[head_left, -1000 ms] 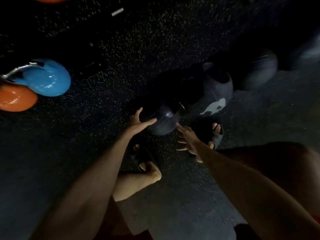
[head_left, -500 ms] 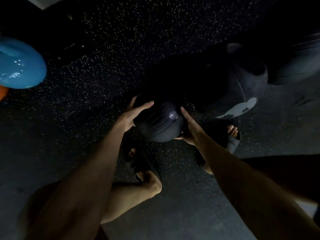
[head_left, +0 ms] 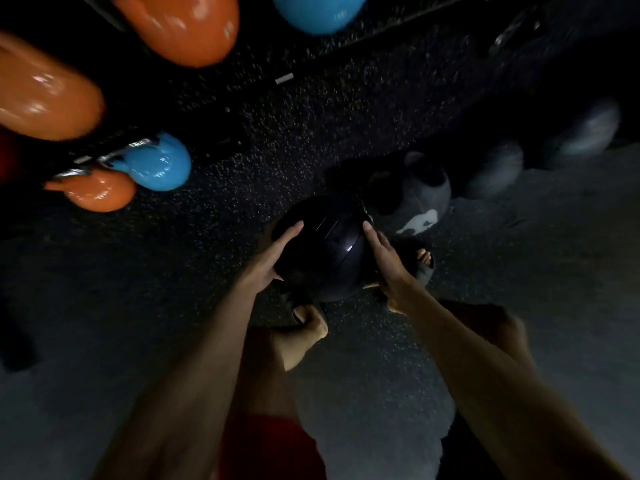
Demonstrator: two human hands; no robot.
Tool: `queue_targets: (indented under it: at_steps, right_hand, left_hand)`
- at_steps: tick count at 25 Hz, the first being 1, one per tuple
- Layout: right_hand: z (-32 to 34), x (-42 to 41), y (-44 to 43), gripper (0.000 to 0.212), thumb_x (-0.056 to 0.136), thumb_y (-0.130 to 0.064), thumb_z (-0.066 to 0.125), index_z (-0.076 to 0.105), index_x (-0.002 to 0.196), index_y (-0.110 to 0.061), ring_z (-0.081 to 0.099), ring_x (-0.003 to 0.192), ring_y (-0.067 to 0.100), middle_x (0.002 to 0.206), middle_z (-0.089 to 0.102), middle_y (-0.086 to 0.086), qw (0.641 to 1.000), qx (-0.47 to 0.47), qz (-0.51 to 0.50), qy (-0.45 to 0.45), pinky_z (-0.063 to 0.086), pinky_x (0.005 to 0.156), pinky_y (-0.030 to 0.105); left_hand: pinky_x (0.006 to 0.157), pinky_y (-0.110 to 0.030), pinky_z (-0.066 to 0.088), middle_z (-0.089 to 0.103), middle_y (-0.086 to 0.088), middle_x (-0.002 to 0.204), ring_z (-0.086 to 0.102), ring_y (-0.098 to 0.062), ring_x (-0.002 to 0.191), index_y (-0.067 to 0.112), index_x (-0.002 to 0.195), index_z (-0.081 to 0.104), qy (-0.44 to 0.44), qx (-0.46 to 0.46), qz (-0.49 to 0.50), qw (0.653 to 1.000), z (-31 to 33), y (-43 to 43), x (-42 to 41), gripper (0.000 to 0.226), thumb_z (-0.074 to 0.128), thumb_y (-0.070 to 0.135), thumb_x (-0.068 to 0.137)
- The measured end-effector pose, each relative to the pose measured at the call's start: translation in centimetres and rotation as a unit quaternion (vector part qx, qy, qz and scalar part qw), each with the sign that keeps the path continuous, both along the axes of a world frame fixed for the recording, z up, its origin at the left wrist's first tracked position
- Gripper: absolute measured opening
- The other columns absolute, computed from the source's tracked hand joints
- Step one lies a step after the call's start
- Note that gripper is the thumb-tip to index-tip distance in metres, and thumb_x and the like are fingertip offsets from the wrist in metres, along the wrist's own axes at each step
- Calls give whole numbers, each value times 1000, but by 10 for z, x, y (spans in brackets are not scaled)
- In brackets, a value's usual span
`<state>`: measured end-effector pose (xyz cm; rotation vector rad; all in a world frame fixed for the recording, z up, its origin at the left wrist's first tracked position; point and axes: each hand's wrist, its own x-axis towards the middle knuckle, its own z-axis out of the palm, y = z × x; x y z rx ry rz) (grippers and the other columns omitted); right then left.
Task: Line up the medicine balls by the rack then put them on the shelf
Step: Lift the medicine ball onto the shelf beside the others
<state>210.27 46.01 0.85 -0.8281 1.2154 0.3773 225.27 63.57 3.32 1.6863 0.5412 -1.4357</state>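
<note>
A dark, glossy medicine ball (head_left: 325,251) hangs between my two hands above the speckled black floor. My left hand (head_left: 273,254) grips its left side, fingers over the top and thumb underneath. On the ball's right side lies my right hand (head_left: 384,258), fingers spread along the curve. Just behind sits a grey medicine ball with a white mark (head_left: 419,206). Two more pale, blurred balls (head_left: 495,171) (head_left: 588,133) trail off to the right in a row.
Blue (head_left: 156,164) and orange kettlebells (head_left: 100,192) sit on a dark rack at the left, with larger orange (head_left: 45,102) and blue ones (head_left: 318,12) higher up. My sandalled feet (head_left: 308,320) (head_left: 424,263) stand below the ball.
Both hands closed in on the dark ball and now hold it off the floor. The view swung, bringing the rack with its kettlebells into sight at upper left.
</note>
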Motion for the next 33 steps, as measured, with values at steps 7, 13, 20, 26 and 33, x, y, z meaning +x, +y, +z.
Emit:
queue_targets:
  at_steps: [7,13,20,26,33]
  right_hand:
    - [242,17,-8,103,82,-67,67,17,161,-24,41,138,10,151,43,-7,959,-169,155,-170,35,117,32]
    - [368,48,-13,85,84,-68,63,38,153,-25,51,133,10,145,55,-2,880,-350,162,-278,39,115,32]
    - [506,101,-37,84,72,-82,62,53,137,-30,62,119,6,127,66,-8,795,-416,108,-428,49,107,40]
    - [626,146,-61,91,61,-93,59,52,134,-40,65,117,15,126,68,-2,727,-441,114,-514,52,104,45]
    - [760,180,-83,81,74,-77,65,47,141,-34,64,112,6,117,63,-19,622,-461,158,-613,55,99,41]
  left_hand:
    - [115,-55,35,36,5,159,36,-21,143,40,152,34,-207,-51,40,976,249,11,-11,85,49,79,79]
    - [113,-56,38,38,19,155,39,-13,142,52,150,30,-331,-134,52,933,370,28,-3,94,57,90,69]
    - [113,-32,40,53,22,140,49,1,131,42,146,39,-491,-217,69,841,514,22,12,85,78,61,73]
    - [103,-23,48,64,21,128,59,4,120,40,140,49,-606,-235,116,751,630,2,29,74,77,61,74]
    - [84,-48,60,64,15,130,62,-11,120,47,134,53,-665,-226,196,685,736,-18,45,61,72,63,79]
